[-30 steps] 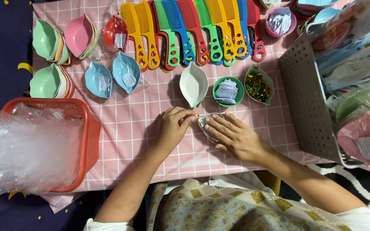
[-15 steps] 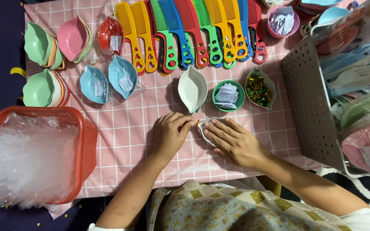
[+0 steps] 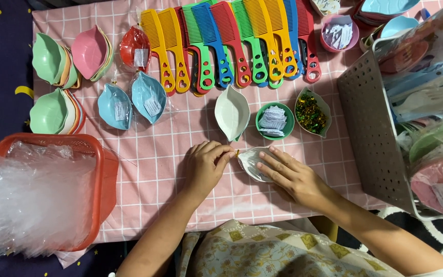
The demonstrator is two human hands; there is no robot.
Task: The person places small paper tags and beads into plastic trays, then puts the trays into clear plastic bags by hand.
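Note:
My right hand (image 3: 289, 175) lies flat over a white leaf-shaped dish (image 3: 249, 163) wrapped in clear plastic, pressing it to the pink checked tablecloth (image 3: 160, 154). My left hand (image 3: 206, 166) pinches the wrap's gathered end, where a small gold twist tie (image 3: 237, 152) shows at the fingertips. Just beyond stand a bare white leaf dish (image 3: 232, 112), a green round bowl of folded paper slips (image 3: 274, 120) and a leaf dish of gold and green ties (image 3: 312, 112).
A row of coloured combs (image 3: 232, 46) runs along the far edge. Wrapped blue dishes (image 3: 132, 102), a red one (image 3: 135, 47) and stacks of green and pink dishes (image 3: 57, 82) lie left. An orange basket (image 3: 101, 179) holds clear bags; a grey perforated bin (image 3: 373, 133) stands right.
My hands stay on the wrapped white dish; the left fingers have shifted slightly at the wrap's end. The view has drifted a little.

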